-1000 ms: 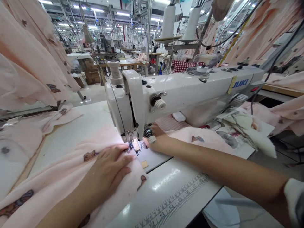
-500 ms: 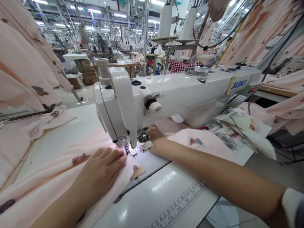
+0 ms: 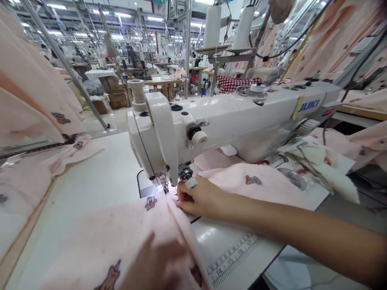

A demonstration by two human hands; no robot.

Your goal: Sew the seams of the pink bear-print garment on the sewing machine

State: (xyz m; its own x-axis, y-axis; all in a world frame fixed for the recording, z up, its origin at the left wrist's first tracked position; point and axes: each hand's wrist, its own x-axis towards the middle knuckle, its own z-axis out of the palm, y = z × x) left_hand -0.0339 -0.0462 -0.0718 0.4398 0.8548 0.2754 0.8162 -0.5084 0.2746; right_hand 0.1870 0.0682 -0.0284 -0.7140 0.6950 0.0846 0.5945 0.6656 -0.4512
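Note:
A white sewing machine (image 3: 223,117) stands over pale pink fabric (image 3: 115,225) printed with small brown bears. The fabric lies under the lit presser foot (image 3: 165,188), and a folded edge runs from there toward me. My right hand (image 3: 201,197) is just right of the needle area, its fingers pinched on the fabric edge. Close to me, my left hand (image 3: 160,257) is over the fabric beside that fold. It is smeared by motion, so its fingers cannot be read.
A printed ruler (image 3: 234,257) runs along the table front. Pink fabric (image 3: 242,177) also lies behind my right forearm, with scraps (image 3: 320,165) farther right. Thread cones (image 3: 211,28) stand above the machine. More pink fabric (image 3: 36,92) hangs at the left.
My left hand has moved back from the presser foot toward me. My right hand has come forward from behind the needle to the fabric edge. The fabric is spread differently, its fold now showing.

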